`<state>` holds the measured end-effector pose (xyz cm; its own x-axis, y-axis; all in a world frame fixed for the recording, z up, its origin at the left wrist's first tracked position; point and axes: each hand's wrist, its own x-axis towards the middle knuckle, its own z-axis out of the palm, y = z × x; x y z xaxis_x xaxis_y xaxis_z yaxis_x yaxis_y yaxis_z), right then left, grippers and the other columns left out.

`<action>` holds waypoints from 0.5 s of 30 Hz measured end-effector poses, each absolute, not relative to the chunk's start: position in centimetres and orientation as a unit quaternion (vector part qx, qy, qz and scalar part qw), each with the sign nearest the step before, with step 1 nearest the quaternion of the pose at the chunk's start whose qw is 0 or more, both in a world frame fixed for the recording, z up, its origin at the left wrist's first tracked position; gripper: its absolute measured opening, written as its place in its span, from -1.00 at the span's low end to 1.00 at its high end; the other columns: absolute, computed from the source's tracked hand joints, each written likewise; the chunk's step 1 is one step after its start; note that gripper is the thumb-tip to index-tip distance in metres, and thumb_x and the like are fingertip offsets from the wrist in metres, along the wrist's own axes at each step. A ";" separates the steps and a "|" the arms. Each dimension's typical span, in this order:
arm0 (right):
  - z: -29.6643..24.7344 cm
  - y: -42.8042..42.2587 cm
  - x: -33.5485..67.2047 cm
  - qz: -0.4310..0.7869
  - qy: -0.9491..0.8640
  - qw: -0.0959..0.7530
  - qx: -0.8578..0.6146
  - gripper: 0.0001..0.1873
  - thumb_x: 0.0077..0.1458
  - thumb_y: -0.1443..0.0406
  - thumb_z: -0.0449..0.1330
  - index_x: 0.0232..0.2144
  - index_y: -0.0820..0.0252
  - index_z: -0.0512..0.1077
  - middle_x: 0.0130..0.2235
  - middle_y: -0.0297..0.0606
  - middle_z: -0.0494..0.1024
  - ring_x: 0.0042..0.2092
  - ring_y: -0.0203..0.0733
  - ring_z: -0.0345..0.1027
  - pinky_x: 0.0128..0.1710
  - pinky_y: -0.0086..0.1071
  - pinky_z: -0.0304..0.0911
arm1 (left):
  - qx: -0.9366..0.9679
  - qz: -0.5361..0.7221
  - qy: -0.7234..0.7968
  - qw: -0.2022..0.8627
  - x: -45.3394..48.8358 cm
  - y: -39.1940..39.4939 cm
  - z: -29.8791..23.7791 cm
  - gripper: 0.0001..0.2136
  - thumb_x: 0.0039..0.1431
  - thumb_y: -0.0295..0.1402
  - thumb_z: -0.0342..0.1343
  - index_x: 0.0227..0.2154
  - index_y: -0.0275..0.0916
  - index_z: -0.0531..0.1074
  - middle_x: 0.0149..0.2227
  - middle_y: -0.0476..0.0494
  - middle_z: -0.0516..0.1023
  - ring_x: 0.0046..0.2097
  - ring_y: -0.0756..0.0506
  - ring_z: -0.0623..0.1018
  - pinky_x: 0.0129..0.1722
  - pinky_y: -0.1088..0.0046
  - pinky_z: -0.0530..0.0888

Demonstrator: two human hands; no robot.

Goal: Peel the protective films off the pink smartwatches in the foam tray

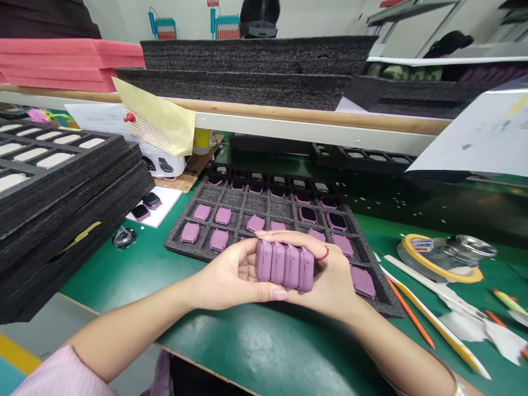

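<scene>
Several purple smartwatch cases stand side by side in a row between my two hands, their narrow sides facing me. My left hand closes on the row from the left, its thumb lying along the lower edge. From the right, my right hand wraps round the same row, fingers over the top. Just beyond and below them lies a black foam tray with square pockets. Some pockets hold purple cases, others watches with dark screens up. My hands hide part of the tray's near side.
Stacked black foam trays rise at left, near two watches on white paper. At right lie scissors, a yellow-and-white pen-like tool, an orange stick and a glass jar with metal top. A shelf crosses above.
</scene>
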<state>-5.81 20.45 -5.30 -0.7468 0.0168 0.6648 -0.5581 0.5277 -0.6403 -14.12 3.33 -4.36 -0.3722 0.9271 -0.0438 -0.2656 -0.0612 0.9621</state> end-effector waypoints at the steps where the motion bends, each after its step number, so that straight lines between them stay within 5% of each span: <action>1: -5.4 20.5 -5.8 0.464 -0.811 0.315 0.166 -0.39 -0.19 0.24 0.53 -0.03 0.09 0.49 0.00 -0.17 0.65 -0.01 0.02 0.58 0.06 -0.17 0.50 | 0.326 0.653 0.509 0.457 -14.1 3.4 -4.4 -0.45 -0.03 -0.35 0.42 0.03 -0.30 0.38 0.01 -0.31 0.55 0.08 -0.26 0.56 0.12 0.13 0.47; 7: -5.6 20.4 -6.1 0.478 -0.802 0.318 0.167 -0.39 -0.18 0.26 0.52 -0.03 0.08 0.49 0.00 -0.19 0.65 0.01 0.01 0.58 0.07 -0.18 0.49 | 0.334 0.649 0.511 0.453 -14.2 3.4 -4.5 -0.47 -0.03 -0.33 0.43 0.00 -0.28 0.40 -0.01 -0.29 0.56 0.05 -0.25 0.56 0.10 0.15 0.47; 10: -5.6 20.2 -6.1 0.449 -0.818 0.322 0.159 -0.44 -0.15 0.34 0.45 -0.03 0.09 0.48 0.00 -0.19 0.65 -0.01 -0.01 0.59 0.05 -0.19 0.50 | 0.346 0.666 0.502 0.429 -13.8 3.5 -4.6 -0.49 0.12 -0.18 0.34 0.06 -0.27 0.36 0.04 -0.28 0.53 0.08 -0.23 0.53 0.11 0.21 0.45; 15: -5.6 19.3 -6.1 0.397 -0.840 0.341 0.141 -0.50 -0.14 0.36 0.39 -0.07 0.13 0.48 -0.05 -0.18 0.67 -0.07 -0.05 0.61 0.00 -0.23 0.53 | 0.291 0.688 0.556 0.364 -13.0 3.6 -5.5 -0.48 0.23 0.11 0.09 -0.04 -0.28 0.43 -0.20 -0.12 0.48 -0.18 -0.07 0.49 -0.19 0.44 0.46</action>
